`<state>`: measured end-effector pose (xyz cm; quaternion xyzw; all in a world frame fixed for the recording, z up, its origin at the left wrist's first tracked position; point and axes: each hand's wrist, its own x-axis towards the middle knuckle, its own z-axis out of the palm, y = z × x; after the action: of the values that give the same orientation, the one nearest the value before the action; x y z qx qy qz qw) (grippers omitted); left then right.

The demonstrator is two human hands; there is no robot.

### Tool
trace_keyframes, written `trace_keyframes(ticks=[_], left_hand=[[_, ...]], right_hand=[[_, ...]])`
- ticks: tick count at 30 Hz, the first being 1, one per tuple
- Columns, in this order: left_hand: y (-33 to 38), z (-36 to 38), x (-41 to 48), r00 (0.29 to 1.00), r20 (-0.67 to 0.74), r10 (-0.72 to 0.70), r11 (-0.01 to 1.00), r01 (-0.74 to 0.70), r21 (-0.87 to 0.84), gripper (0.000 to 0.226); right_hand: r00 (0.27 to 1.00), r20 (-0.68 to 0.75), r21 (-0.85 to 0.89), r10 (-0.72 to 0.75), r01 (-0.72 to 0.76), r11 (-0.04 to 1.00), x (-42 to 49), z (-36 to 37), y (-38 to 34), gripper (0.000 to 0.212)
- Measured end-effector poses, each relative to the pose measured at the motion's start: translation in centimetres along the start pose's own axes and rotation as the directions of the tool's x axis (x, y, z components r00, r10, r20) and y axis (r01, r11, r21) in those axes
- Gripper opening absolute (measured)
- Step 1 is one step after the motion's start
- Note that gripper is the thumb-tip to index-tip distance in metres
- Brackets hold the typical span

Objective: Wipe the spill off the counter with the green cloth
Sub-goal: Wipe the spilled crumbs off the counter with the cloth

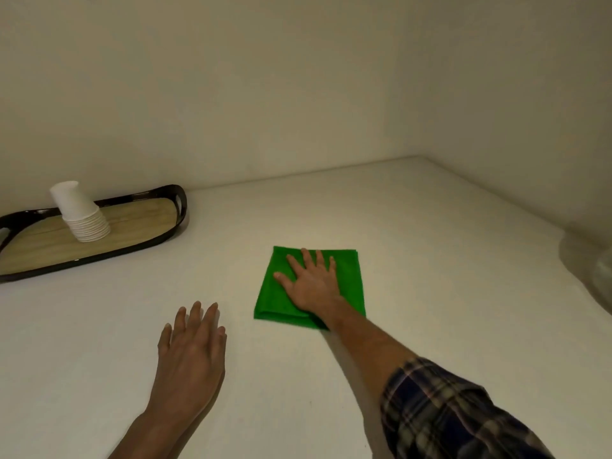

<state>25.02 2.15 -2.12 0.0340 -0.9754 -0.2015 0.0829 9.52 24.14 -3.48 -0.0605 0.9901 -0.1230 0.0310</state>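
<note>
Far left, a tray (139, 241) sits against the wall with a stack of paper cups (81, 215) upside down on it, well clear of the action. Moving in, the left hand (192, 356) lies flat on the counter (430, 226), fingers spread, holding nothing. Just to its right, there's the green cloth (351, 276), folded into a square on the counter, and the right hand (311, 286) is pressed palm-down on top of it, fingers splayed, not gripping. This looks like the wiping step itself. No spill shows on the bare surface, so I can't say where it lies. Next move calls for steady downward pressure and a sliding stroke.
</note>
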Motion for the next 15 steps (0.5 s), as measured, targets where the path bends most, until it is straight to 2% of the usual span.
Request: trace_keyframes(ticks=[4,9,12,15], left_hand=[[1.1,1.5,0.5,0.999,0.035,0.012,1.000,-0.012,0.010,0.055],[2.3,1.8,0.6,0.998,0.053,0.027,1.000,-0.028,0.005,0.057],[2.5,1.1,0.0,0.999,0.042,0.030,0.999,-0.029,-0.016,0.054],[2.1,0.1,-1.2,0.999,0.028,0.028,0.999,-0.027,-0.031,0.051]], right_hand=[[0.987,-0.032,-0.009,0.155,-0.156,0.988,2.9,-2.4,7.9,0.082],[0.947,-0.104,-0.041,0.303,-0.309,0.950,-3.7,-3.9,16.4,0.084],[0.945,-0.154,-0.072,0.288,-0.301,0.951,-10.9,-3.1,17.2,0.086],[0.966,-0.148,-0.109,0.212,-0.229,0.967,-17.5,-1.8,14.3,0.085]])
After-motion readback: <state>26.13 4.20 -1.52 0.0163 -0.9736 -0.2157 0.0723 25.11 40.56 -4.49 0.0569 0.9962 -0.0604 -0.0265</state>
